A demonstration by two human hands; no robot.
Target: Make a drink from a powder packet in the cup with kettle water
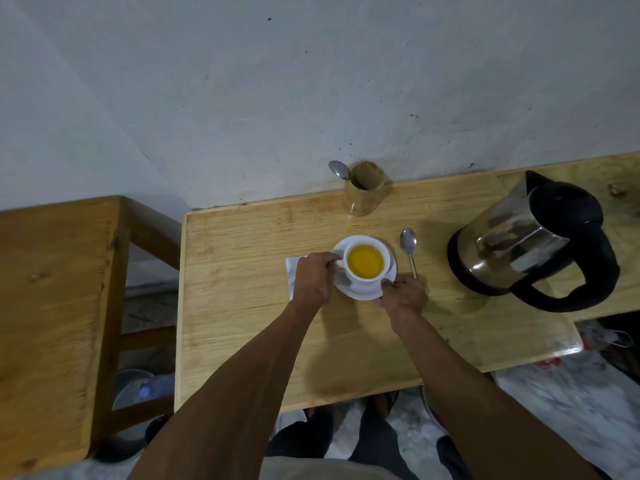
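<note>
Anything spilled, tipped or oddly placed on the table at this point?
Nothing stands out. The white ceramic cup of orange drink sits upright on its white saucer, with no spill visible on the wooden table. The steel kettle stands upright, and the metal spoon lies flat beside the saucer.

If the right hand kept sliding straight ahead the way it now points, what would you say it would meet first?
The right hand grips the white saucer's near rim, pointing away and slightly left; it would likely meet the white cup of yellow drink first, though depth is unclear.
</note>
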